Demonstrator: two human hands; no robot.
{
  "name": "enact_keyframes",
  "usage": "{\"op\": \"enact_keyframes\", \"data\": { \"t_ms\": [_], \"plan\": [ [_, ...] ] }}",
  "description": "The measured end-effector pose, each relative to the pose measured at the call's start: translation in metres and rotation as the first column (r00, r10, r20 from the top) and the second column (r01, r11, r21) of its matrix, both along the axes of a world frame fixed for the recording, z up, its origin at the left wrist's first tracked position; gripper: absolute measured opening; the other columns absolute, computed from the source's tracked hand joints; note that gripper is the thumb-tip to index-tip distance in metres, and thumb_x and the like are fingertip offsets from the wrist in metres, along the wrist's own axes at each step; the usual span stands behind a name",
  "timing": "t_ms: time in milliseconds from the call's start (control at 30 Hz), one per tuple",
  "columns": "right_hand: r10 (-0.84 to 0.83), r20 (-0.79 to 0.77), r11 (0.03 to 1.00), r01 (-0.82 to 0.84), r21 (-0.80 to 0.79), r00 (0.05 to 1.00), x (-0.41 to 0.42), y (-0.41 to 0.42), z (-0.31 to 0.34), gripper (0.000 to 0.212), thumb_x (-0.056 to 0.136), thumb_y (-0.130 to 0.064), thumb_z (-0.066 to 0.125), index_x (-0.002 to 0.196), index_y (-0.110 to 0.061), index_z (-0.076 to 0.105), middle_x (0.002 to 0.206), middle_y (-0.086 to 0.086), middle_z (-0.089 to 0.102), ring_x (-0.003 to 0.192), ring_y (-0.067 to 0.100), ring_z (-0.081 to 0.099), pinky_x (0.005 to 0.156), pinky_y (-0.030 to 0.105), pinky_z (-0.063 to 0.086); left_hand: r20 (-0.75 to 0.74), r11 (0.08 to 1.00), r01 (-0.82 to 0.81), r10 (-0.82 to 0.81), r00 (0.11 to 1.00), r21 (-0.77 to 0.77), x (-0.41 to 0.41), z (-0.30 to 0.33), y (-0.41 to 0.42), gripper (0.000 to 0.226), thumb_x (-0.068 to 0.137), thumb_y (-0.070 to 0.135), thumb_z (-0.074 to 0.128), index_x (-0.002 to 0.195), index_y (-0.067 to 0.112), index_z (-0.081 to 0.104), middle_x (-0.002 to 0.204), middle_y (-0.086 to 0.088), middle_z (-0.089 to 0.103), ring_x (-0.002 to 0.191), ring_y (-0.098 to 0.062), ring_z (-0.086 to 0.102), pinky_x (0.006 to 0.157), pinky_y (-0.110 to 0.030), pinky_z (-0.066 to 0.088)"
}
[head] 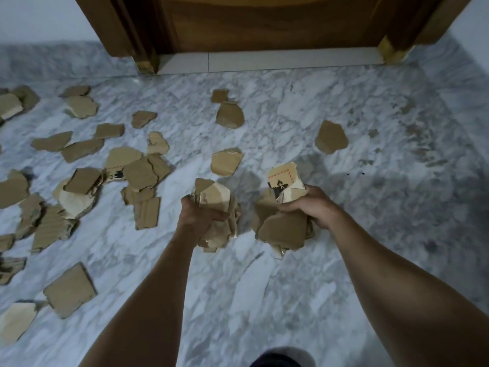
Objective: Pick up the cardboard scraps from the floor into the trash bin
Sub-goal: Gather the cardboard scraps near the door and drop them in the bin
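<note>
Cardboard scraps: two bundles in hand at centre frame, the rest loose on the floor. Left hand (202,214) is clenched round a wad of scraps (215,207), fingers curled tight; right hand (313,205) is clamped on a second wad (281,223), a printed piece with a red dashed border sticking up at its top. Both bundles are held upright and squeezed, probably so the ragged stack does not shed pieces while carried (judgement only).

Loose scraps (137,176) lie thickest at left of frame, overlapping in a heap at mid-left and running off the left edge. A few singles sit apart at upper centre; one scrap (331,140) lies alone at upper right of centre. One flat square piece (70,290) lies at lower left.

Trash bin: not in view; cannot tell where it stands.

Marble floor (383,234) is bare across right and lower centre, giving room to step or turn that way. A wooden door (264,22) and pale threshold close off the top of frame. Both hands look full, so a trip to the bin seems due.
</note>
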State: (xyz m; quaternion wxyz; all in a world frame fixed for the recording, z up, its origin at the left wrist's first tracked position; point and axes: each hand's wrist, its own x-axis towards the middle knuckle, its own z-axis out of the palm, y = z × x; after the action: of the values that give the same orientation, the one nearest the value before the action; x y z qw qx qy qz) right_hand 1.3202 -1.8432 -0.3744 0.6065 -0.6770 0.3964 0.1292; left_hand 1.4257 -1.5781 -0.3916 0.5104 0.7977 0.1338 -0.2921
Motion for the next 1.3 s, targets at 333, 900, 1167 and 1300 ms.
{"op": "enact_keyframes", "data": {
  "t_ms": [333,900,1167,1300],
  "plan": [
    [-0.403,0.125,0.91,0.412,-0.055,0.907,0.05,-0.065,0.018,0.057,0.058,-0.006,0.094,0.108,-0.013,0.067,0.109,0.007,0.072,0.099,0.024,0.069,0.092,0.044,0.057,-0.052,0.978,0.063,-0.075,0.996,-0.2,0.067,0.008,-0.055,0.063,0.042,0.021,0.098,0.087,-0.007,0.064,0.074,-0.021,0.065,0.059,-0.037,0.064,0.056,-0.046,0.053],
    [-0.27,-0.196,0.954,0.235,-0.184,0.943,0.141,-0.192,-0.018,0.136,0.003,-0.027,0.1,0.128,-0.007,0.05,0.12,0.015,0.064,0.104,0.034,0.065,0.074,0.048,0.061,-0.001,0.723,0.134,-0.182,0.983,0.678,0.112,-0.005,-0.144,0.102,0.06,0.038,0.09,0.139,0.002,0.035,0.135,-0.018,0.046,0.126,-0.039,0.038,0.098,-0.044,0.035],
    [-0.357,-0.196,0.906,0.287,-0.311,0.913,0.124,-0.159,0.003,0.104,0.058,-0.017,0.096,0.135,-0.009,0.026,0.138,0.019,0.046,0.125,0.04,0.05,0.099,0.052,0.05,0.092,0.882,-0.025,-0.02,0.996,0.47,0.106,0.001,-0.163,0.079,0.069,0.018,0.086,0.127,0.006,0.033,0.125,-0.021,0.06,0.116,-0.043,0.058,0.097,-0.049,0.049],
    [-0.347,-0.2,0.889,0.254,-0.38,0.916,0.113,-0.128,0.006,0.095,0.068,-0.02,0.091,0.136,-0.009,0.027,0.133,0.019,0.054,0.12,0.039,0.055,0.092,0.043,0.047,0.036,0.919,-0.037,0.025,0.999,0.392,0.106,0.005,-0.157,0.096,0.056,0.025,0.096,0.129,0.007,0.035,0.125,-0.018,0.061,0.116,-0.039,0.06,0.093,-0.049,0.054]
  ]
}}
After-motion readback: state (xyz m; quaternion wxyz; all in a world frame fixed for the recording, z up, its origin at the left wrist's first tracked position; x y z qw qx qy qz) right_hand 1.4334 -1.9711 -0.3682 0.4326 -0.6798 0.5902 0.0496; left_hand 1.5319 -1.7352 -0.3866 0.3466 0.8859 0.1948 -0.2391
